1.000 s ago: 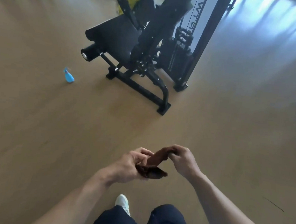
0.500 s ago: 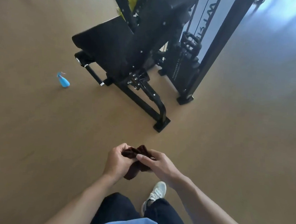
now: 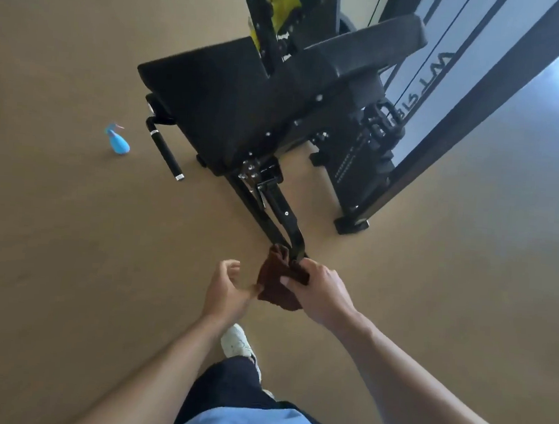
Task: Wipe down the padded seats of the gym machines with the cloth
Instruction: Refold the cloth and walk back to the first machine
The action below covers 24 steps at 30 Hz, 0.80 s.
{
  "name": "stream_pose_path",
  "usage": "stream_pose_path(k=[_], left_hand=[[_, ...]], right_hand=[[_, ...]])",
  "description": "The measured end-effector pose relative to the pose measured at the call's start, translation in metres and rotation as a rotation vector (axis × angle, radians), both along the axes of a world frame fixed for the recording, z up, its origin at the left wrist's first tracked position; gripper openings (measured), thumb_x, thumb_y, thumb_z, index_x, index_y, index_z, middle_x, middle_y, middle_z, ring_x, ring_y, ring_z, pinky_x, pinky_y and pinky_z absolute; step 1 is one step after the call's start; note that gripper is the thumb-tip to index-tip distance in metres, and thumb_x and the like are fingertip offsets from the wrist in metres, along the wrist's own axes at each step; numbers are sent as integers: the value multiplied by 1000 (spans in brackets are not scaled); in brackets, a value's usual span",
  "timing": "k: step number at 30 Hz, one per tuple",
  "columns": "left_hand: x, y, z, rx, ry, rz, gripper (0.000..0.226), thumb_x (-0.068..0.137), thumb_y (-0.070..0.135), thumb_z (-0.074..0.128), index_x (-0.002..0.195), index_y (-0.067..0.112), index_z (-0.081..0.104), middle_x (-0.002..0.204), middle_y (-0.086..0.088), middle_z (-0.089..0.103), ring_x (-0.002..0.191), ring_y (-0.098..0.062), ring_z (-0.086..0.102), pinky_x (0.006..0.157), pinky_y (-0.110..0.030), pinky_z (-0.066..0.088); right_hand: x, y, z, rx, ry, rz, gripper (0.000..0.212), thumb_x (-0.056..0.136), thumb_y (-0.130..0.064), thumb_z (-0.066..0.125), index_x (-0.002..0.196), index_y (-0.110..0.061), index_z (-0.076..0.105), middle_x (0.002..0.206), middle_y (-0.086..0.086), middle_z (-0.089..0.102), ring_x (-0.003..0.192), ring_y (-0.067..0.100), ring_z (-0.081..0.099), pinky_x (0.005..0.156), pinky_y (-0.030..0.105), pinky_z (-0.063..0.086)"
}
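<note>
A black gym machine stands ahead of me with a wide padded seat (image 3: pixel 213 98) and a padded back rest (image 3: pixel 365 52) rising to its right. In front of my waist a dark brown cloth (image 3: pixel 276 281) hangs bunched, and my right hand (image 3: pixel 318 294) is shut on its upper edge. My left hand (image 3: pixel 229 291) is just left of the cloth, fingers spread, with only the thumb tip near the fabric. Both hands are below the seat's front end, over the machine's base leg (image 3: pixel 281 218).
A small blue spray bottle (image 3: pixel 117 141) stands on the tan floor left of the machine. A black roller bar (image 3: pixel 166 154) sticks out at the seat's left. The weight stack (image 3: pixel 364 158) and a slanted black frame post (image 3: pixel 459 125) are to the right. My white shoe (image 3: pixel 236 341) steps forward.
I have walked closer to the machine, which now fills the upper view. My left hand has let go of the cloth and opened, leaving it in my right hand alone.
</note>
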State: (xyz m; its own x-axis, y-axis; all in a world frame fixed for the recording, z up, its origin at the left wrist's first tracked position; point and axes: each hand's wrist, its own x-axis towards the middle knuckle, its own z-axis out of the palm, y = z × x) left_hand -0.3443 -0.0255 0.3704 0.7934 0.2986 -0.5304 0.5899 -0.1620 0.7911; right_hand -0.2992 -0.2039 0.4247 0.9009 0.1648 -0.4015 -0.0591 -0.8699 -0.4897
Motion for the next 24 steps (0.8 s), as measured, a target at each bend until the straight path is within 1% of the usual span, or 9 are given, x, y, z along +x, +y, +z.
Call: stream_pose_path(k=[3,5,7,10,13,16,18,22,24], left_hand=[[22,-20,-9,-233,7,-293,84,72,7,87,143,26,46,131,14,53,126,-5,50,95,-15,40],[41,-35,-10,-264,-50,-353,63,71,13,89,125,31,61,115,11,70,109,-1,63,86,-10,45],[63,-47,-7,-290,-69,-309,36,70,19,88,101,23,70,95,-3,76,87,-7,69,81,-27,54],[94,-59,-4,-317,-67,-275,27,70,18,87,92,16,72,88,-8,76,75,-16,68,78,-41,57],[117,-67,-9,-375,-44,-280,27,71,18,88,92,12,73,88,-16,76,75,-23,71,76,-40,58],[123,-79,-25,-319,78,-309,31,69,33,91,91,20,74,84,4,76,79,-13,72,81,-32,55],[115,-91,-47,-279,221,-272,33,67,41,91,89,23,74,81,5,76,77,-12,72,79,-33,57],[93,-121,-82,-351,344,4,43,69,35,90,106,15,77,99,-4,80,97,-22,74,98,-39,54],[93,-131,-96,-427,347,236,47,74,27,88,116,11,72,106,-12,78,99,-29,73,88,-33,59]], right_hand=[[36,-2,5,60,86,66,22,90,-45,67,96,-24,64,84,-4,71,78,19,66,72,39,57],[58,-5,12,179,126,101,22,90,-43,71,98,-22,67,86,-7,71,82,15,68,75,38,59],[84,-15,15,239,36,114,25,88,-42,74,100,-20,71,100,-14,66,101,14,61,85,31,54],[126,-37,16,358,49,60,26,92,-34,72,115,-22,71,138,-10,55,123,13,49,92,25,51],[162,-58,10,615,259,-82,12,97,-15,66,108,-13,70,109,15,73,99,33,67,81,35,58],[188,-70,4,825,377,-142,11,96,-6,65,106,-3,68,97,12,72,92,23,71,83,32,60],[204,-73,2,920,437,-154,14,95,-4,65,107,3,66,98,13,72,90,20,73,81,32,61],[242,-93,-27,939,441,-355,12,94,-5,68,105,-3,67,97,11,74,88,24,75,71,34,63],[260,-111,-64,850,429,-497,16,92,-2,71,106,-8,65,105,12,74,96,27,74,71,31,62]])
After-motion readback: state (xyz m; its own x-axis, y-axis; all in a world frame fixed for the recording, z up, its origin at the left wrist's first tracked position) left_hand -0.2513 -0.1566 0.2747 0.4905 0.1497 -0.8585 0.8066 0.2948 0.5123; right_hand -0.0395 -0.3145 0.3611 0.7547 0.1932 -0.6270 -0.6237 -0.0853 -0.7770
